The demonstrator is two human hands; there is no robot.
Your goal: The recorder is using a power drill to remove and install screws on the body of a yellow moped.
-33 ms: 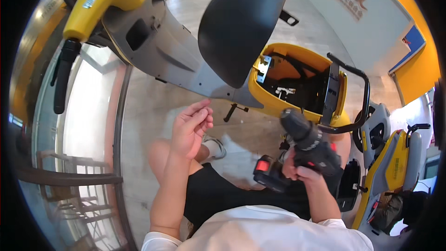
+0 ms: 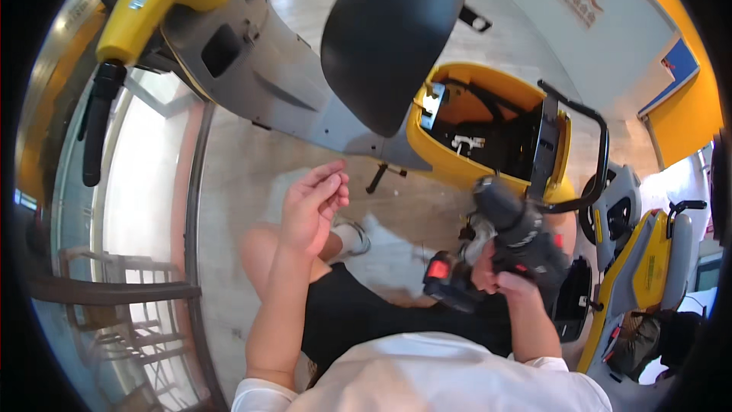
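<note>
My left hand (image 2: 314,202) is raised below the scooter's grey footboard (image 2: 338,133), thumb and fingertips drawn together on something too small to make out, if anything. My right hand (image 2: 499,275) grips a black cordless drill (image 2: 517,229) by its handle, the chuck pointing up toward the yellow rear body (image 2: 441,156), the red-marked battery (image 2: 450,282) low at the left. That body's compartment is open, with a black interior (image 2: 499,156) and small metal fittings (image 2: 467,142). The black seat (image 2: 385,46) stands tipped up in front of it, and a black tube rail (image 2: 598,130) curves round the rear.
The scooter's yellow handlebar cover (image 2: 141,11) is at upper left, beside glass doors (image 2: 145,175). A white and yellow counter (image 2: 679,133) stands at upper right. Another yellow-grey scooter (image 2: 648,267) is at the right. My legs (image 2: 339,309) are bent over the wooden floor (image 2: 244,160).
My right hand and the drill have moved slightly to the right. The whole view has shifted a little; my left hand looks much the same.
</note>
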